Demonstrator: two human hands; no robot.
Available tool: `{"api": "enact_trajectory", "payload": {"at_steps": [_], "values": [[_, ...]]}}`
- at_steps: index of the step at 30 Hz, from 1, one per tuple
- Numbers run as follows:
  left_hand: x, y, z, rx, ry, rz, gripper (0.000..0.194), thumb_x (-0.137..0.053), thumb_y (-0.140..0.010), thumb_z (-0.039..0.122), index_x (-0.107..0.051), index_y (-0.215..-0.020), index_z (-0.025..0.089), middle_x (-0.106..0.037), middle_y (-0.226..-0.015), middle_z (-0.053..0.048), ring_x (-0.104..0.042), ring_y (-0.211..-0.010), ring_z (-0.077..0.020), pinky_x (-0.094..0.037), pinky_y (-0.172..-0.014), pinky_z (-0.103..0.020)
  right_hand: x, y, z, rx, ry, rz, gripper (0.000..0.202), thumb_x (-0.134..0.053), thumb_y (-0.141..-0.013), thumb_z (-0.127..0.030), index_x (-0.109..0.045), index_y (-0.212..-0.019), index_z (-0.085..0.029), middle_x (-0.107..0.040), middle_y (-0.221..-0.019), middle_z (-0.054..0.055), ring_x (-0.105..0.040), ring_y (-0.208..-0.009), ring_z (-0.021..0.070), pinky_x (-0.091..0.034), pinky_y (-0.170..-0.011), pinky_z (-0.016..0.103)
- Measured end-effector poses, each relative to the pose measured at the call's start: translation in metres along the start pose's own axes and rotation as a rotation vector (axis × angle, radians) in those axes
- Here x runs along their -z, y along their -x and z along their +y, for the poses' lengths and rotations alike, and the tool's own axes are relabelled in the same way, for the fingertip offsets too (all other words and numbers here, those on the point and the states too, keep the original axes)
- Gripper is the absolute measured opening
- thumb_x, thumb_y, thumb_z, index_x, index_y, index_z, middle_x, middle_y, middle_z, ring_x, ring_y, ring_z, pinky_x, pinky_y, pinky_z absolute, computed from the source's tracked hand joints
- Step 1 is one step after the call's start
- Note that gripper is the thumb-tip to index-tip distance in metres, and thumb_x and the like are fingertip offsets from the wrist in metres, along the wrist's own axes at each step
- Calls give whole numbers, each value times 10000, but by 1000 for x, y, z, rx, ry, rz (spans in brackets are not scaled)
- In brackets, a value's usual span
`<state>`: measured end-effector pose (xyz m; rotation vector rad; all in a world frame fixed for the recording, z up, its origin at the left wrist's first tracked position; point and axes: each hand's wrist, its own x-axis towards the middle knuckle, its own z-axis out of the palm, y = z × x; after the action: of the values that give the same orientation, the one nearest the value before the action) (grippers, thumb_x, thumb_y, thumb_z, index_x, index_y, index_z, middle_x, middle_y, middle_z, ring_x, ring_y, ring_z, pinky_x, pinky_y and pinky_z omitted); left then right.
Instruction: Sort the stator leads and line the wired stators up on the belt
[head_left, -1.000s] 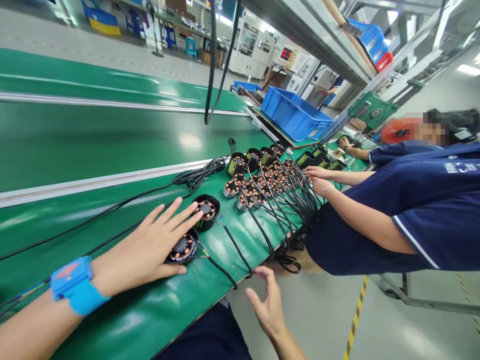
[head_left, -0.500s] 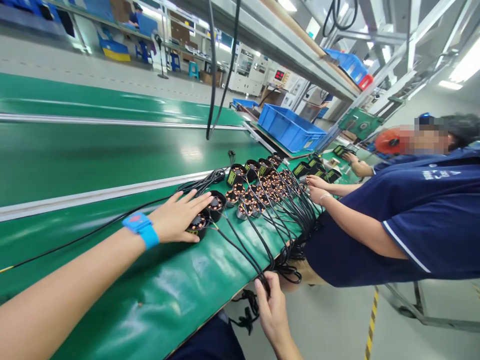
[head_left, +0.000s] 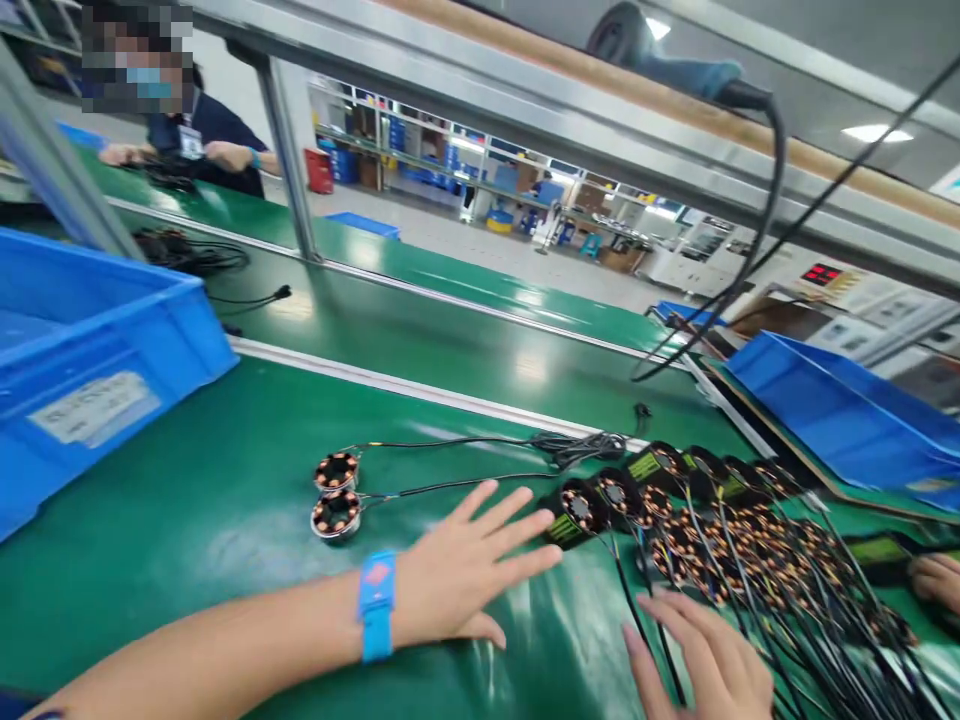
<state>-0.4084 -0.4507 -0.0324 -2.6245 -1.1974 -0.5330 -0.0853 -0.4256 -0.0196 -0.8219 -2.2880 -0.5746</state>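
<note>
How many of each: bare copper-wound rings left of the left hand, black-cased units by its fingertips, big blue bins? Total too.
Bare copper-wound rings: 2
Black-cased units: 2
Big blue bins: 2
Total: 6

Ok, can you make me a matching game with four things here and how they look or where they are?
1. wristband
2. two bare copper coils
3. bin with the big white label
4. case nearest the left hand

A. black with yellow-green marks
B. cut off by the picture's left edge
C. around the left wrist
D. between bin and left hand

Pairs: 1-C, 2-D, 3-B, 4-A
</note>
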Motion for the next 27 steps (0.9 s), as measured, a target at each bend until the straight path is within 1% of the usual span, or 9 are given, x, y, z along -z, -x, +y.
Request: {"api": "enact_trajectory", "payload": {"at_steps": [4,7,10,12,14,16,20,24,27], "values": [[34,93,-50,438,-108,196,572,-598,-945,728,-641,-1239,239,-608,-1500,-111,-452,-1484,-373,-300,-1214,-571,-15,-99,4,133,-145,-73,189,-564,-1073,-345,-673,-1163,-219,-715,-1135,83,-654,-1021,264,-420,-935,425],[50,146,-77,726,-65,212,497,-495,-1006,707,-666,-1089,248,-704,-1317,-86,-616,-1292,-332,-458,-1047,-497,-40,-149,2,180,-213,-73,161,-553,-1088,-330,-665,-1126,-220,-715,-1099,72,-640,-1034,254,-411,-938,416],[51,168,-77,848,-9,141,503,-508,-994,715,-679,-1194,287,-677,-1366,-73,-667,-1206,-300,-529,-962,-441,-72,-180,-13,228,-253,-210,197,-676,-1025,-327,-661,-1178,-203,-720,-1110,79,-647,-1033,272,-442,-922,420],[49,168,-72,892,26,72,461,-530,-994,669,-690,-1211,296,-639,-1433,-76,-689,-1168,-288,-558,-933,-416,-93,-194,-32,284,-273,-433,465,-828,-912,-338,-642,-1307,-179,-704,-1246,117,-643,-1114,320,-468,-978,469],[49,163,-71,920,89,7,403,-535,-994,602,-695,-1175,280,-617,-1459,-78,-719,-1076,-259,-580,-889,-390,-110,-204,-53,320,-304,-677,727,-917,-821,-347,-586,-1439,-156,-638,-1409,163,-605,-1246,370,-461,-1067,535],[51,161,-78,916,172,-41,358,-549,-983,564,-687,-1119,263,-612,-1457,-69,-729,-1017,-230,-589,-858,-368,-123,-211,-73,293,-382,-834,766,-908,-835,-357,-556,-1482,-146,-590,-1481,183,-559,-1338,379,-429,-1136,566],[57,167,-96,820,272,-81,333,-621,-946,562,-664,-985,234,-616,-1458,-76,-726,-1061,-228,-585,-843,-346,-137,-211,-111,130,-698,-879,350,-715,-1004,-320,-653,-1317,-177,-687,-1326,120,-616,-1263,293,-453,-1119,474],[52,168,-87,699,70,183,463,-668,-923,671,-669,-1044,224,-639,-1395,-129,-650,-1196,-307,-527,-944,-418,-144,-199,-146,1,-1028,-890,255,-469,-1113,-297,-700,-1080,-193,-733,-1053,61,-671,-983,198,-486,-911,329],[46,161,-68,534,79,272,295,-649,-1007,511,-651,-1019,217,-711,-1052,-53,-652,-1000,-222,-468,-937,-379,-150,-195,-159,-66,-1148,-957,319,-457,-1102,-322,-671,-907,-189,-678,-843,23,-614,-796,159,-432,-767,287]]}}
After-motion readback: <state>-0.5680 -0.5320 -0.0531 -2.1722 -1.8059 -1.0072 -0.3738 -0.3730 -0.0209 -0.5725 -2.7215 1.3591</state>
